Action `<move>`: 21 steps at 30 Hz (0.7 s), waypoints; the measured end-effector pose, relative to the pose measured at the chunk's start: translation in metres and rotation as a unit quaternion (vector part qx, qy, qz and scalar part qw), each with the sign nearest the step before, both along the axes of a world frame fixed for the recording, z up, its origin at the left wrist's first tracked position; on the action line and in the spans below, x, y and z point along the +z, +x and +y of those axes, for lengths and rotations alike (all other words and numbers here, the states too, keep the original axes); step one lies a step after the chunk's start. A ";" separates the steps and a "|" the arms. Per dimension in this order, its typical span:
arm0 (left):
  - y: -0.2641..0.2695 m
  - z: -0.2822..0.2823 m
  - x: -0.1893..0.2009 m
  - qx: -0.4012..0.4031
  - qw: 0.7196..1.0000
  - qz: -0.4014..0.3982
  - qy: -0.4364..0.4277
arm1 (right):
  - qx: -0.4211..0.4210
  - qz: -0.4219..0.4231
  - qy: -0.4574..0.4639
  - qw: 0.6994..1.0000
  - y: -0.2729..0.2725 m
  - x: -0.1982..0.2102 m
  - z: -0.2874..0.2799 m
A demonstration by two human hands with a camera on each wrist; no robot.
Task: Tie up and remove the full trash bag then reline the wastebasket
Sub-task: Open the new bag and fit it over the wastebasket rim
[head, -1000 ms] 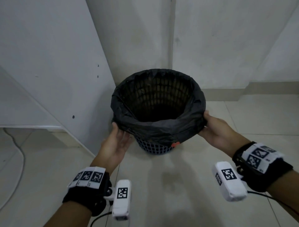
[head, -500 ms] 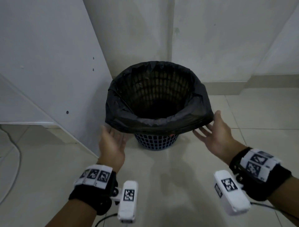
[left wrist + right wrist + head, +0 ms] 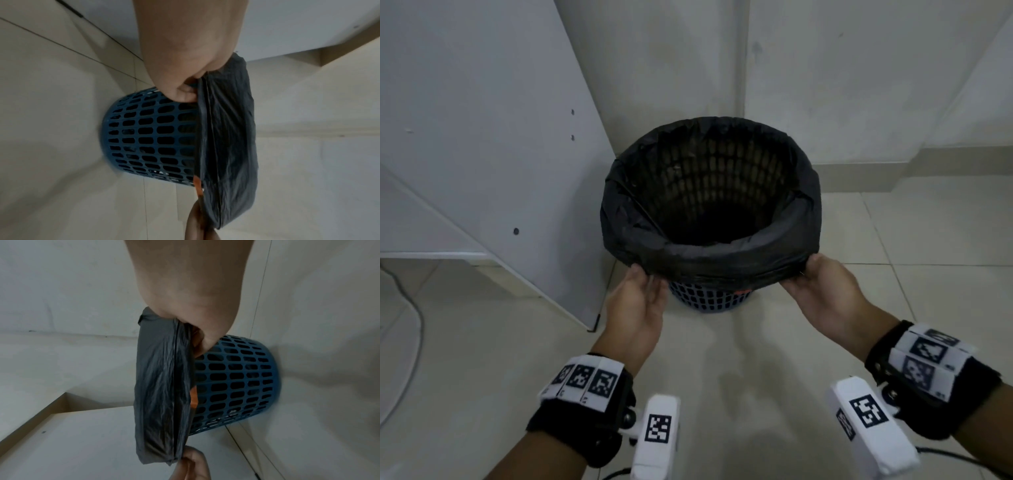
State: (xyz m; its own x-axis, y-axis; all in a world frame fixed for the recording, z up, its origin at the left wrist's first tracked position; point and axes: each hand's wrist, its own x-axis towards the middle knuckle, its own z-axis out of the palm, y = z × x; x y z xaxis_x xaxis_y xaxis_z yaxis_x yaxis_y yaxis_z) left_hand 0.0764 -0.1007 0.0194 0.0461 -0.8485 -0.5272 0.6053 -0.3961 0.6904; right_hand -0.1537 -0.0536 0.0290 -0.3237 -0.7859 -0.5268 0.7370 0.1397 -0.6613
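Wastebasket (image 3: 707, 298) relining looks nearly finished. Left hand (image 3: 635, 305) and right hand (image 3: 822, 291) each pinch the black liner's (image 3: 709, 260) folded cuff. Next, tug it snug.

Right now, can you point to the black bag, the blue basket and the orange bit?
black bag (image 3: 726, 262): head view, folded-over front cuff.
blue basket (image 3: 148, 133): left wrist view, lattice side wall.
orange bit (image 3: 193, 398): right wrist view, strip beside the cuff.

Both hands are on the black bag (image 3: 709, 263) at the near rim: left hand (image 3: 637, 308) gripping its folded-over edge at the near left, right hand (image 3: 825, 294) at the near right. The blue basket (image 3: 705, 301) stands upright on the tiled floor (image 3: 722, 377), white panel (image 3: 482, 137) to its left.
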 end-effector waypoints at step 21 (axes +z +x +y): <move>0.032 -0.050 0.023 0.042 0.996 -0.075 0.012 | -0.049 0.070 0.047 0.995 -0.035 0.023 -0.030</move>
State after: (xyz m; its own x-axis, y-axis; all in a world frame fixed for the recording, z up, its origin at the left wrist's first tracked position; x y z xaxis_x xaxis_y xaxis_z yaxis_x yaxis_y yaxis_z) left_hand 0.1083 -0.1502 0.0423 0.1962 -0.8258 -0.5287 0.5284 -0.3652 0.7665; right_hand -0.1883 -0.0837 0.0517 -0.4721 -0.6960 -0.5410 0.6510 0.1385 -0.7463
